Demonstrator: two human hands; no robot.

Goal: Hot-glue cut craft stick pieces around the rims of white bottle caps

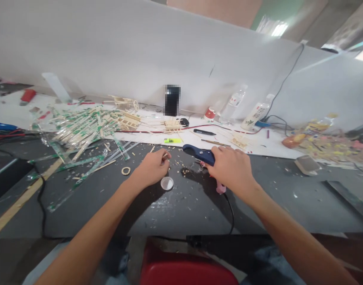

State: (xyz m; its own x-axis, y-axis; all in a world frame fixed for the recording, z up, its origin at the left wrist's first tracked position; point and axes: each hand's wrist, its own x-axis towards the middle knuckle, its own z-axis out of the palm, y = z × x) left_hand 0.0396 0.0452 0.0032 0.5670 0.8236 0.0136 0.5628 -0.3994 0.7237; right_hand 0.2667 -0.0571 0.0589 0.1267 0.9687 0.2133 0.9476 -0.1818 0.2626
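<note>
My left hand [154,166] is just above the dark table, fingers curled together in a pinch. What they hold, if anything, is too small and hidden to make out. Close below it lies a small round clear lid or dish [167,183]. My right hand [231,168] is wrapped around a dark blue hand tool [199,153] with a curved end, pointing left; its kind is not clear. Under that hand shows a pink handle [220,187] with a black cord [230,213], partly covered. Small wood chips [184,171] are scattered between my hands.
Plastic-wrapped wooden sticks [80,128] are heaped at left, near a wooden ring [126,171]. Along the back are small wooden models [126,118], a yellow-green highlighter [172,140], a black pen [204,132], a paper cup [209,114] and bottles [255,113]. A red stool [187,269] is below.
</note>
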